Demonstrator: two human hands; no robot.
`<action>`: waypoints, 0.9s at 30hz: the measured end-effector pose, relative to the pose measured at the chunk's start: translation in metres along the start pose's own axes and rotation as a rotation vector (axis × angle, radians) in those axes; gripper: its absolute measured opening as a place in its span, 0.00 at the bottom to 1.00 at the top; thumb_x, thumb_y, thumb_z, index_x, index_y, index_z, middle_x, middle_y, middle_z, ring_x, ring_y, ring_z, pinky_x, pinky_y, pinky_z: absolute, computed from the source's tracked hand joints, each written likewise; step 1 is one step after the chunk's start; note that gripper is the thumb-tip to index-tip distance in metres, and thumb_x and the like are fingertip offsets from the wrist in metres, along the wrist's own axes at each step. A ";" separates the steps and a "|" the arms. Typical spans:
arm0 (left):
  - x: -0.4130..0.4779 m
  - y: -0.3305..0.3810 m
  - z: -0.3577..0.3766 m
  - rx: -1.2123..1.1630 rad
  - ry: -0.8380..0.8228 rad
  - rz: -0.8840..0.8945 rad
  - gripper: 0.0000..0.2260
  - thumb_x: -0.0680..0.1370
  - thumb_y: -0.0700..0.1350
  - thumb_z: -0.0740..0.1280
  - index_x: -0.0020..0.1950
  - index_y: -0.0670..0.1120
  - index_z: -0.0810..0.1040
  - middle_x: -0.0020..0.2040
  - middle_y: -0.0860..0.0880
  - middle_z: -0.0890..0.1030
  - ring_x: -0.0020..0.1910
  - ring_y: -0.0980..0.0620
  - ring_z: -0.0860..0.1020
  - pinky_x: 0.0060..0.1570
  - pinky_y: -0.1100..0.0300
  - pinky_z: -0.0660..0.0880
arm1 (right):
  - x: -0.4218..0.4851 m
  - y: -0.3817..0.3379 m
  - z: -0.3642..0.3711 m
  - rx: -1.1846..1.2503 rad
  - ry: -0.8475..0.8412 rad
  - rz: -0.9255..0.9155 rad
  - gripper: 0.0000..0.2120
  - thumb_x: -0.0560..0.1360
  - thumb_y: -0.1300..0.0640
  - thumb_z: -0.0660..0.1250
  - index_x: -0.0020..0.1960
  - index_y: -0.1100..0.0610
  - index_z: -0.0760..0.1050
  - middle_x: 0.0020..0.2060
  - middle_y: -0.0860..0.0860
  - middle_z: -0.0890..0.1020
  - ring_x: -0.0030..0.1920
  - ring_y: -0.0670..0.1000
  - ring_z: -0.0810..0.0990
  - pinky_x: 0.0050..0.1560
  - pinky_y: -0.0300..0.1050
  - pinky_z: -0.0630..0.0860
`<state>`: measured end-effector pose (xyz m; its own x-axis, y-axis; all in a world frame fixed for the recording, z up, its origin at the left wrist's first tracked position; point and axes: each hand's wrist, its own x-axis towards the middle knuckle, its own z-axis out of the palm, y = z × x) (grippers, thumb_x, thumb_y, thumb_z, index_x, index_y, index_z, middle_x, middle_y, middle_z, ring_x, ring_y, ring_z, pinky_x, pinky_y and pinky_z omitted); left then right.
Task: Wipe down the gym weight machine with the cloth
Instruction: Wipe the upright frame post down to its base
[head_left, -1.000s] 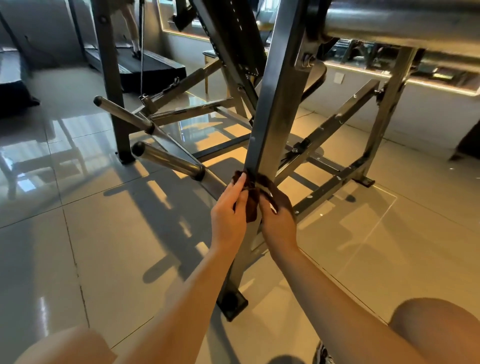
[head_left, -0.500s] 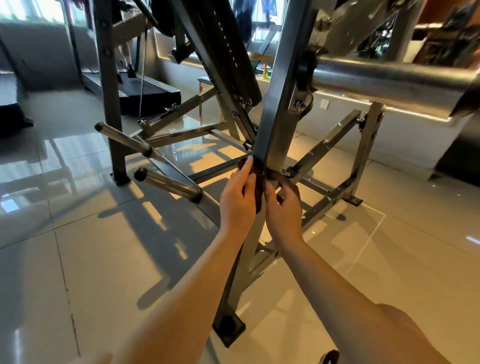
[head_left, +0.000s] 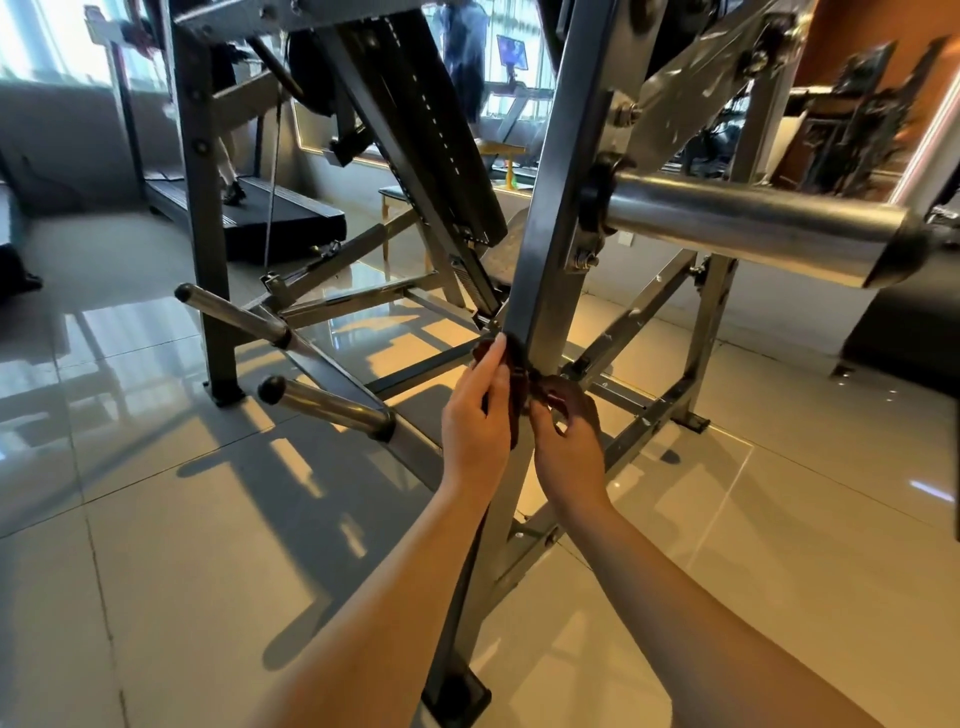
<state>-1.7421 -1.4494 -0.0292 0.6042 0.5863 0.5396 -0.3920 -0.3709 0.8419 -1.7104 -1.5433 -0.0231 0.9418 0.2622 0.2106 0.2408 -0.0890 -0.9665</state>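
Observation:
A dark brown cloth (head_left: 515, 370) is wrapped around the slanted grey upright (head_left: 548, 249) of the weight machine, about midway up. My left hand (head_left: 480, 415) presses the cloth against the upright's left side, fingers fairly straight and pointing up. My right hand (head_left: 569, 434) grips the cloth's other end on the right side with curled fingers. Most of the cloth is hidden between my hands and behind the post.
A thick chrome weight horn (head_left: 753, 236) juts right from the upright above my hands. Two smaller chrome pegs (head_left: 332, 408) stick out at left. The upright's black foot (head_left: 457, 696) sits on the glossy tiled floor (head_left: 156, 545). A treadmill (head_left: 280, 213) stands behind.
Both hands have slid the cloth upward along the slanted upright, and the view has tilted up, showing more of the chrome horn.

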 end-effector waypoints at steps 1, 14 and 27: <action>-0.002 -0.003 0.000 -0.021 -0.007 0.002 0.18 0.85 0.41 0.60 0.74 0.53 0.70 0.64 0.52 0.78 0.64 0.60 0.77 0.61 0.67 0.75 | -0.001 0.001 0.001 -0.013 0.006 -0.010 0.07 0.84 0.51 0.62 0.58 0.39 0.72 0.47 0.32 0.76 0.47 0.32 0.74 0.43 0.28 0.67; -0.032 -0.013 -0.009 0.046 0.037 -0.205 0.17 0.84 0.43 0.62 0.74 0.52 0.73 0.54 0.60 0.81 0.54 0.64 0.80 0.54 0.68 0.77 | -0.016 0.015 0.000 -0.060 -0.045 -0.081 0.15 0.84 0.52 0.61 0.70 0.45 0.72 0.60 0.40 0.77 0.59 0.40 0.73 0.57 0.34 0.71; -0.067 -0.052 -0.026 0.093 0.102 -0.361 0.07 0.84 0.47 0.64 0.62 0.51 0.73 0.50 0.55 0.82 0.50 0.58 0.81 0.48 0.66 0.80 | -0.030 0.060 0.017 -0.126 -0.010 -0.010 0.14 0.84 0.51 0.63 0.69 0.50 0.72 0.55 0.40 0.73 0.57 0.42 0.73 0.57 0.33 0.72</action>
<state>-1.7799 -1.4510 -0.1099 0.6177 0.7582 0.2088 -0.0993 -0.1882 0.9771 -1.7284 -1.5404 -0.0899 0.9368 0.2734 0.2184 0.2787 -0.2056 -0.9381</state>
